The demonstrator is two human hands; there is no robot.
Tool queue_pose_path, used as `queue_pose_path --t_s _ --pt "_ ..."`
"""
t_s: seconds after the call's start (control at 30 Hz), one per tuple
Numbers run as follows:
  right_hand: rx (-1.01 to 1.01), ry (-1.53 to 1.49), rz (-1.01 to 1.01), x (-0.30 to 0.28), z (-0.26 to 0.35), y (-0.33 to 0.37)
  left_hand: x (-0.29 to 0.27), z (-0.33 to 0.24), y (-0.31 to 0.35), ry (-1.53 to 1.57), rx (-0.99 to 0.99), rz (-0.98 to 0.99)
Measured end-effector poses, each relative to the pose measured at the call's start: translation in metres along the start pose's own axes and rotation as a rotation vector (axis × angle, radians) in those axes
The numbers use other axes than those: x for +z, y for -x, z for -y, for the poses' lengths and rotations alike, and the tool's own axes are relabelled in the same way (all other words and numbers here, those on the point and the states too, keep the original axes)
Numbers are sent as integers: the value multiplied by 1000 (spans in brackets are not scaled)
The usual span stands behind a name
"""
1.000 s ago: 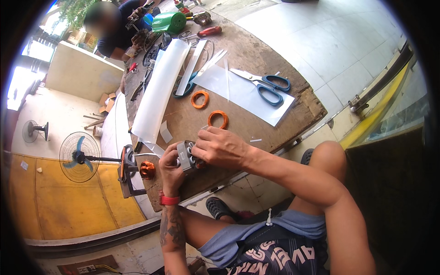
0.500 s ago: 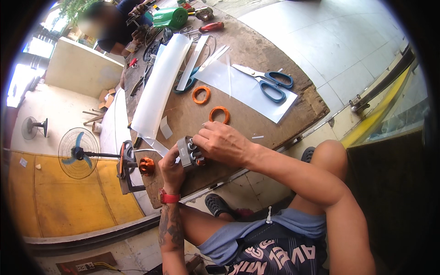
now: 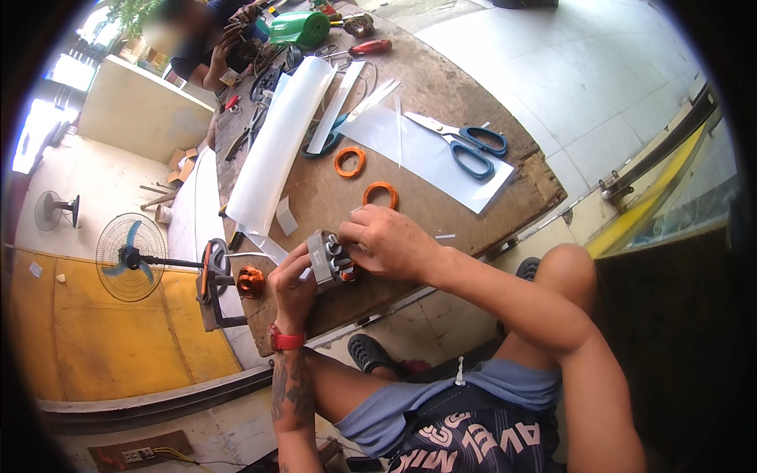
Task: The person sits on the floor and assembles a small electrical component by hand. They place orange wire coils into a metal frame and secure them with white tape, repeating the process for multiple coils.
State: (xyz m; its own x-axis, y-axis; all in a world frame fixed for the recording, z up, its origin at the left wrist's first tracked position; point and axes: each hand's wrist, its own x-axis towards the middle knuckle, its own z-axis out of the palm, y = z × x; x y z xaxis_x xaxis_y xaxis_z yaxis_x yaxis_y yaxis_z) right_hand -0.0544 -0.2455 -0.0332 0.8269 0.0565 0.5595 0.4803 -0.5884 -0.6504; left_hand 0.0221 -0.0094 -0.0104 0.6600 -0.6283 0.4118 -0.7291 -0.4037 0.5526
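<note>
My left hand (image 3: pixel 292 285), with a red watch at the wrist, is wrapped round a grey metal stator core (image 3: pixel 319 260) near the table's front edge. White liner pieces show in the core's slots, and some orange copper wire shows at its lower right. My right hand (image 3: pixel 386 243) is closed against the core's right side, fingers curled in; whatever they pinch is hidden. Just beyond it lies a copper wire coil (image 3: pixel 382 186), with a second copper coil (image 3: pixel 337 165) farther off. An orange copper-wound part (image 3: pixel 251 282) sits left of my left hand.
A roll of translucent film (image 3: pixel 276 150) lies along the table's left. Scissors (image 3: pixel 452 135) rest on a flat film sheet (image 3: pixel 482 191); other scissors (image 3: pixel 337 124) lie between film strips. A red screwdriver (image 3: pixel 371 48) and green housing (image 3: pixel 300 29) are farther away, near another person (image 3: pixel 217 67).
My hands and the core stay almost in place, with small shifts of the fingers. The other person's hands have risen slightly. The whole view has shifted a little.
</note>
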Motion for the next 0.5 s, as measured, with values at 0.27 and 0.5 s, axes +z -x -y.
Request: queue_pose_path --t_s 0.27,0.5 --pt "18 -9 47 -19 8 9 -35 -19 8 -44 -71 159" --pt "0 36 179 -26 15 14 -32 -24 15 -100 -141 255"
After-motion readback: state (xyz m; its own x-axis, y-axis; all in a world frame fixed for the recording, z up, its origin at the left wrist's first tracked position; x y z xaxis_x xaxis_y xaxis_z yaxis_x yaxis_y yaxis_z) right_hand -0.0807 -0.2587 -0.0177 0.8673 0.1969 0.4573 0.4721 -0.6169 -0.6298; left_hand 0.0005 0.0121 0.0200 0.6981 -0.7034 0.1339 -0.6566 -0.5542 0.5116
